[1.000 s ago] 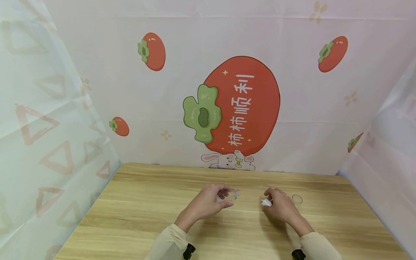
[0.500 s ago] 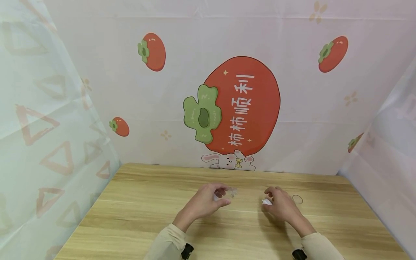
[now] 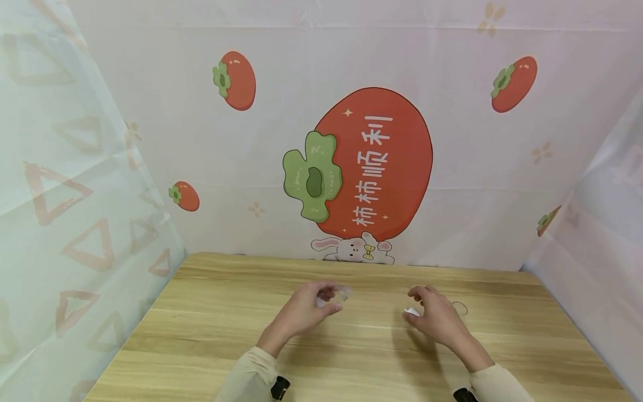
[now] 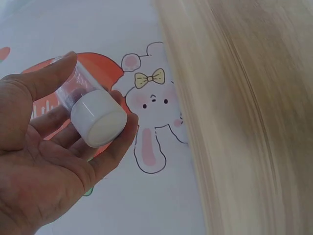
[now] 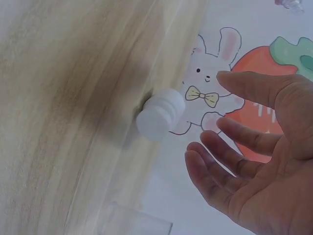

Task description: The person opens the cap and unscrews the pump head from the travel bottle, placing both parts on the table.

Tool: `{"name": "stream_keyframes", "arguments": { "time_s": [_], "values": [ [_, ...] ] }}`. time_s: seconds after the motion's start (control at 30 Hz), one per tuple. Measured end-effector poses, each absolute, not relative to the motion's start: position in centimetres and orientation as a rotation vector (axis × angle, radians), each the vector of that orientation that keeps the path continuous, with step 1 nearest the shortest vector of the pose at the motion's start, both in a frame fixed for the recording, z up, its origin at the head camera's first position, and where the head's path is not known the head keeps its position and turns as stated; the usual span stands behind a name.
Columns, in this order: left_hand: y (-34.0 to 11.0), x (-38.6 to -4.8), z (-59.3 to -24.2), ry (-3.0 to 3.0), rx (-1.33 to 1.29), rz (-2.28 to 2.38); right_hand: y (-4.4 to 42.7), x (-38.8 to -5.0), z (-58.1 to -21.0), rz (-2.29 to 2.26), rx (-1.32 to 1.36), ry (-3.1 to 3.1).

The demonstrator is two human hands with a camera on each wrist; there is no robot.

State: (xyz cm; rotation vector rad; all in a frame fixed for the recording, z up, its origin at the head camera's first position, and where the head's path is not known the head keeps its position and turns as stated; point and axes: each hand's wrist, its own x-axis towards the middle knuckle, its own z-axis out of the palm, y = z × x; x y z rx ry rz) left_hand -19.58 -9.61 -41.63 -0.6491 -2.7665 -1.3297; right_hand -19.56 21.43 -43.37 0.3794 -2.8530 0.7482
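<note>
In the head view my left hand (image 3: 300, 311) holds a small clear bottle (image 3: 344, 292) above the table. The left wrist view shows the thumb and fingers curled round the bottle's clear body (image 4: 80, 81), its white round end (image 4: 100, 120) facing the camera. My right hand (image 3: 442, 319) hovers over the table with its fingers loosely bent. Close by, a small white stepped round piece (image 5: 160, 113) rests on the table, apart from the fingers in the right wrist view. In the head view the thumb partly hides this white piece (image 3: 413, 311).
Beyond the right hand, a thin-rimmed clear round thing (image 3: 459, 308) is on the wooden table (image 3: 226, 312); its clear wall (image 5: 137, 223) shows at the bottom of the right wrist view. Printed cloth (image 3: 467, 223) walls off the table's back and sides.
My left hand has moved left with the bottle, away from my right hand. The right hand has risen slightly from the white piece, which stays in place.
</note>
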Motion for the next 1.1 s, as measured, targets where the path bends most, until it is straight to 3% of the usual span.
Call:
{"name": "stream_keyframes", "arguments": {
  "time_s": [0.67,1.1],
  "values": [
    [-12.9,-20.4,-43.2,-2.683,-0.519,-1.388,21.2,-18.3,-42.4,0.761,0.400,-2.830],
    [-14.6,-20.7,-43.6,-2.657,-0.301,-1.384,21.1,-17.8,-42.1,0.770,0.421,-2.821]
  ]
}}
